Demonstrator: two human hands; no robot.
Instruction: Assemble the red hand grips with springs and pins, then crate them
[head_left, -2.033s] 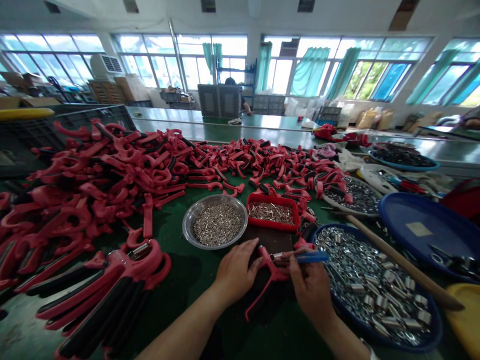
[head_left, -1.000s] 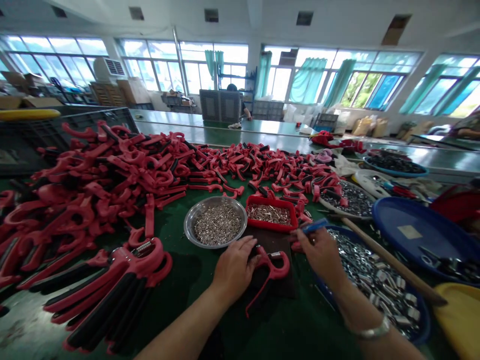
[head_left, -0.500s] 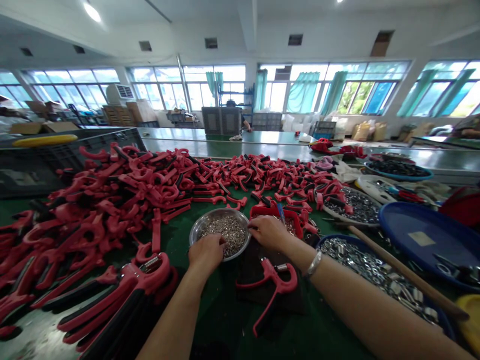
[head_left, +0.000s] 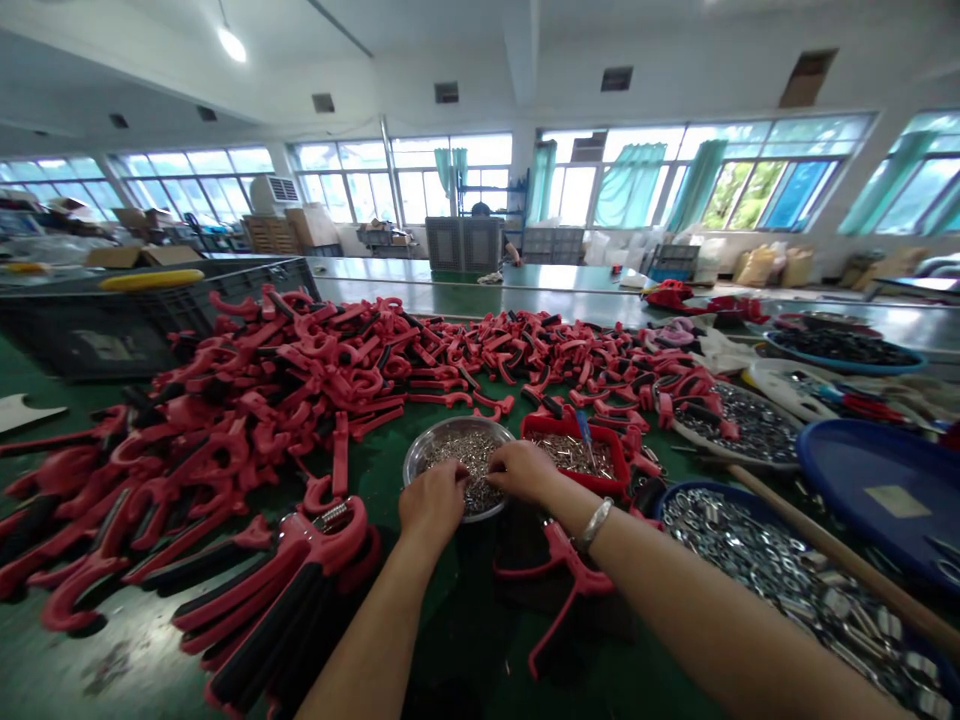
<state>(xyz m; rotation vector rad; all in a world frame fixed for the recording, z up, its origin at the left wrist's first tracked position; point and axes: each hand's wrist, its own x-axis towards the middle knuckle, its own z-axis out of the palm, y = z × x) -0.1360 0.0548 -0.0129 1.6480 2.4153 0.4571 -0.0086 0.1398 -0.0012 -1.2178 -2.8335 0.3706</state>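
Left to right on the green table:

One black plastic crate, ribbed and lattice-walled, at the table's far left.

Moulded red handles with black grip inlays, curved and hook-ended, too many to count: a large tangled heap runs across the table, with a closer stack of them in front of your left hand.

That hand sits at the near rim of one round steel bowl, fingers bunched downward into small silvery metal pieces, a loose, glinting mass too small to count or identify. Your right hand, wearing one silver bangle, reaches in from the bowl's right side, fingers curled down onto the same pieces. Whether either hand pinches any piece, you cannot tell.

One red rectangular tray holds short metal pieces, with one blue-handled screwdriver standing tilted in it.

One red-and-black handle lies alone on a dark mat below your right forearm.

One round pale tray carries small dark-silver hardware. One blue round tray is heaped with steel nuts and sleeves, with one long wooden pole lying across its rim. One larger blue tray sits at far right.
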